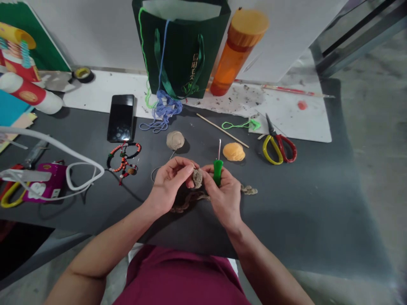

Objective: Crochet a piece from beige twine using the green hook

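Since the work needs steadying, L fingers (183, 164) pinch the small crocheted piece (197, 178), R fingers (208, 171) grip the green-handled crochet hook (218, 171) right beside it, w/ tan yarn ball (175, 140) close by on the dark surface (286, 220).

The lone head-worn camera looks forward and down, close above the left hand (168, 184), right hand (224, 199) and dark surface (286, 212).

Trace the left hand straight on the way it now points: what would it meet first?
The left hand points at the small tan crocheted piece, right at its fingertips, so that comes first. Just beyond seem to be the right hand and its green-handled crochet hook, though depth is hard to judge.
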Demonstrator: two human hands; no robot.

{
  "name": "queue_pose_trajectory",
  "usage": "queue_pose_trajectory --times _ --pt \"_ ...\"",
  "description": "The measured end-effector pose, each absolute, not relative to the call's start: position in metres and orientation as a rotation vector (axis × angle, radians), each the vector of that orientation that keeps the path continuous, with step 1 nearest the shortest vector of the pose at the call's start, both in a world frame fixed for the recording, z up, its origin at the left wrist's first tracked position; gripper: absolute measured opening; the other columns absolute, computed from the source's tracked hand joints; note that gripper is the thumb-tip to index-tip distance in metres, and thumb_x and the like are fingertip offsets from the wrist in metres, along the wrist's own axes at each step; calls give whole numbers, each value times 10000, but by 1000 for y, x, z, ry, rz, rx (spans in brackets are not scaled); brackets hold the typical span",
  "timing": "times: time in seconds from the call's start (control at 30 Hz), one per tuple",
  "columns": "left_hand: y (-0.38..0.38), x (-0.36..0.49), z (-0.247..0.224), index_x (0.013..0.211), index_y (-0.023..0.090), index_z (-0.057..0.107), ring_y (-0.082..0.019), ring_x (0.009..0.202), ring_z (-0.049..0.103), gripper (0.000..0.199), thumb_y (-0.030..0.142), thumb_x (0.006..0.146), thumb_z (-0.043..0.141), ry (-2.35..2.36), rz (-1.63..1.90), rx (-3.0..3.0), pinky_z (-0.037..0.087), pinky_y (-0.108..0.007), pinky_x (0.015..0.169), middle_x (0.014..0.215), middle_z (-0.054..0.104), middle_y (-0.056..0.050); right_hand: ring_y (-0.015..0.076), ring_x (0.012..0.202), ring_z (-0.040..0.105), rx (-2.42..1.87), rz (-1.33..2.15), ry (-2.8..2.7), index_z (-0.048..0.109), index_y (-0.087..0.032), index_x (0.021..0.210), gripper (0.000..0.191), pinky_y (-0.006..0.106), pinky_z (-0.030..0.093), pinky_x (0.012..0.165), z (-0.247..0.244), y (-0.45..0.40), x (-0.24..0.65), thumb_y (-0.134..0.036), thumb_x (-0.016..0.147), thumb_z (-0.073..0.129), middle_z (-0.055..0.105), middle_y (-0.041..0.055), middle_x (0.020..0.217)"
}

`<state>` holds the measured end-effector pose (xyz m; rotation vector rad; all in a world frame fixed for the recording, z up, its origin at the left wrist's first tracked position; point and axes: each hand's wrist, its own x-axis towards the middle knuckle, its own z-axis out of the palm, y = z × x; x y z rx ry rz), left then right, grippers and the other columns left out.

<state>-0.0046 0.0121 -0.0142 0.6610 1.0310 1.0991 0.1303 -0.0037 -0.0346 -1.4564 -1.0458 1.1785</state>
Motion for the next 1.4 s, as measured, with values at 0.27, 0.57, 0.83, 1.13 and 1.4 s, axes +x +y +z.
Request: queue_pose_trajectory --times 0.27,0.57,0.83,1.13,1.4 --pt "18 -8 -11 712 182 630 -29 450 476 331 350 626 902 943 1004 466 442 -213 497 723 712 25 83 504 467 -1455 1220 -1105 694 -202 767 185 225 423 513 -28 -3 132 -378 776 750 611 -43 596" --pt "19 -18 -12 735 179 677 -45 461 518 295 283 600 918 927 909 459 428 -209 480 661 689 31 70 501 430 -1333 1347 -973 702 -207 814 287 208 395 475 -38 -6 136 -476 790 798 587 -46 625" --pt "20 -22 -7 753 178 660 -56 416 516 322 309 618 922 883 821 534 385 -206 411 618 643 42 84 511 492 -1312 1273 -991 735 -217 768 198 199 438 470 -29 -7 139 -392 752 827 640 -33 604" --pt "19 -24 -14 743 159 643 -61 533 586 340 330 663 926 836 793 635 481 -184 521 662 642 27 111 522 616 -1280 1334 -1180 753 -222 785 184 252 539 576 -21 -12 141 -395 785 818 715 -18 612" --pt "21 -27 -13 820 145 681 -108 562 671 377 309 620 956 872 767 619 526 -188 517 627 675 25 75 458 541 -1184 1662 -862 738 -216 777 371 206 465 474 -20 -1 141 -461 599 953 610 -72 523"
